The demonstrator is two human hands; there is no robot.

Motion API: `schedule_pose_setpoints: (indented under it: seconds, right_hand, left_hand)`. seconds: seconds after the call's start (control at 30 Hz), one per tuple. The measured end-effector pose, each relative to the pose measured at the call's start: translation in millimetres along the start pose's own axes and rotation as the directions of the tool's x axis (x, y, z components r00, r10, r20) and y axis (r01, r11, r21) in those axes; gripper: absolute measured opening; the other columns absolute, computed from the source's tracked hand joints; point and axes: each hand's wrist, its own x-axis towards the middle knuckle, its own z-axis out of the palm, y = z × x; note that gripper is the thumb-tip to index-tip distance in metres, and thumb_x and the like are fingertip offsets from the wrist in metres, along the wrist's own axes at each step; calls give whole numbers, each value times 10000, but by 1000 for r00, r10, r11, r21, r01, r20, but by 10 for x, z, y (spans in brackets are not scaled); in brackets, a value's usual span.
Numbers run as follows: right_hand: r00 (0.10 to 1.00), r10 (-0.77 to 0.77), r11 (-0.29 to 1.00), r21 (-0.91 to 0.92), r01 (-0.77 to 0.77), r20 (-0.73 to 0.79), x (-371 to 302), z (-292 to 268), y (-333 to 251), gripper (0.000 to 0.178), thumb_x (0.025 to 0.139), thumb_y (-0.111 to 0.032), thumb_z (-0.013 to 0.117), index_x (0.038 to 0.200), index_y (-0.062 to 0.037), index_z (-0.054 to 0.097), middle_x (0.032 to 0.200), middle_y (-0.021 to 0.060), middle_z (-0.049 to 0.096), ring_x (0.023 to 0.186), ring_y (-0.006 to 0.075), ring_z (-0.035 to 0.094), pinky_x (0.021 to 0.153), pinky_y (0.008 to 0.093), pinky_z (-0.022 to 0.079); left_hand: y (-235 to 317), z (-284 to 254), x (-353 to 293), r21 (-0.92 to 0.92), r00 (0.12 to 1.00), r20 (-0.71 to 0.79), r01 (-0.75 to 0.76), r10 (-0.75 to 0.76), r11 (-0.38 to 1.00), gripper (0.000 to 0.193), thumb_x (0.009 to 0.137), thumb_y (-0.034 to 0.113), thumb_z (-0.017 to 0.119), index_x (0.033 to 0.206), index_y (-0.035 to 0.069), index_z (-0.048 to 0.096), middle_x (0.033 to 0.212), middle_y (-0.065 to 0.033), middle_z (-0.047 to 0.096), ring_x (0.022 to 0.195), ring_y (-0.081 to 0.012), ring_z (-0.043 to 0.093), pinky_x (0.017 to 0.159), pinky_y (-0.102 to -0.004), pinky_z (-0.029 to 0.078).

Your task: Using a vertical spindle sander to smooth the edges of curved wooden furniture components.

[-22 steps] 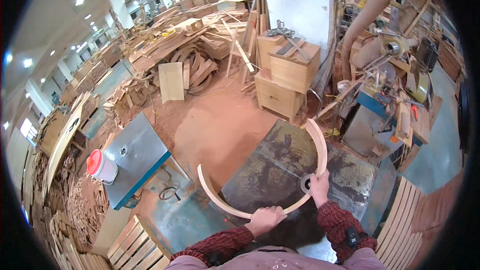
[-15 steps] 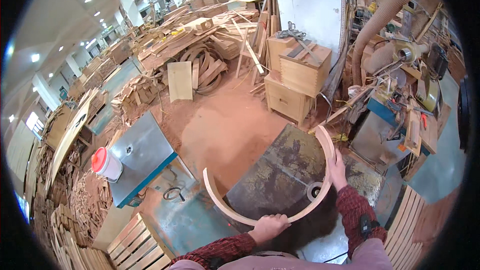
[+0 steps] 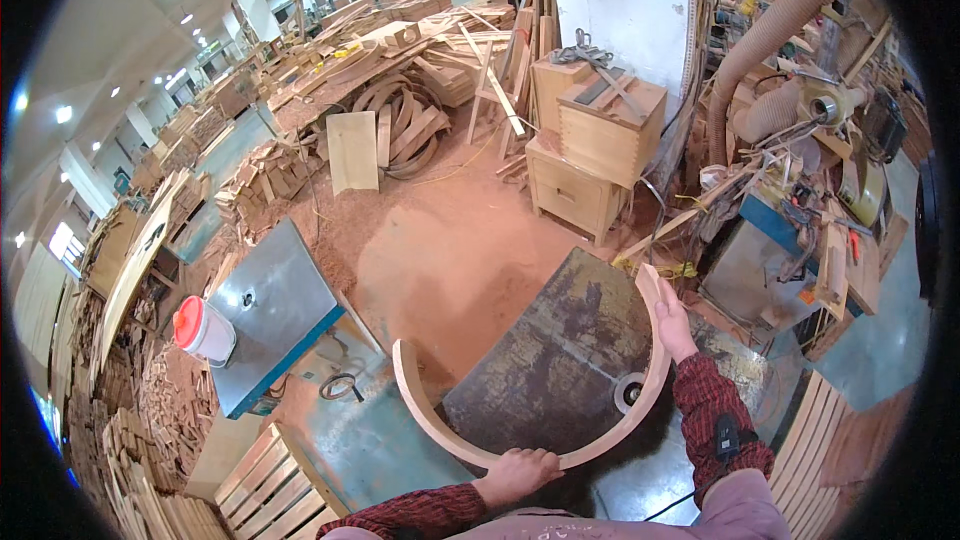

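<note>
A pale, C-shaped curved wooden piece (image 3: 424,420) is held over a dark, stained metal machine table (image 3: 545,340), its opening facing away from me. At the near side of the curve, my left hand (image 3: 522,473) is closed over the wood. My right hand (image 3: 675,323) grips the right arm of the curve near its far end, thumb on the inner side. Just inside the curve, a round spindle fitting (image 3: 630,393) sits in the tabletop. Whether the wood touches the table or the fitting, I cannot tell.
To the left, a blue-sided metal table (image 3: 275,305) carries a white bucket (image 3: 207,332) with a red lid. Wooden cabinets (image 3: 580,190) stand ahead beside a white pillar. Slatted wood (image 3: 275,475) lies at lower left. On the right is a cluttered machine with a ribbed hose (image 3: 760,30).
The curved piece has shifted slightly left and nearer to me. My left hand moved with it, a little left and down. My right hand remains near the far right end.
</note>
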Motion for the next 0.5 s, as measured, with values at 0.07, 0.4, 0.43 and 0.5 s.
schedule_pose_setpoints:
  seconds: [0.07,0.4,0.43,0.5]
  right_hand:
    - [995,85,996,6,-85,-45,-163,21,-61,553,1088,-115,492,1631,-64,404,1642,187,474,1541,320,424,1254,384,322]
    - [985,59,996,-53,-69,-165,-926,226,-293,547,1073,-88,470,1617,-57,423,1636,180,485,1512,327,465,1232,387,371]
    - [983,50,996,-59,-62,-178,-1000,235,-308,548,1070,-82,465,1616,-54,422,1637,185,482,1512,333,462,1230,389,374]
    - [981,32,995,-89,-50,-191,-1137,262,-287,547,1072,-82,467,1616,-51,418,1635,187,482,1504,339,470,1225,395,380]
  left_hand:
    - [-34,-72,-105,-79,999,2,-34,34,996,328,1044,416,621,991,93,619,855,-109,700,791,-339,734,712,-476,588]
    - [-273,-193,-629,-68,979,192,-62,74,996,340,1051,425,608,1028,87,628,955,-141,699,915,-371,724,778,-507,580]
    - [-251,-223,-666,-56,973,225,-39,51,998,326,1048,408,612,1017,84,632,954,-143,694,916,-377,721,783,-511,578]
    - [-244,-154,-745,-57,977,204,-51,62,997,317,1041,397,621,1008,82,633,947,-140,692,910,-379,721,780,-513,578]
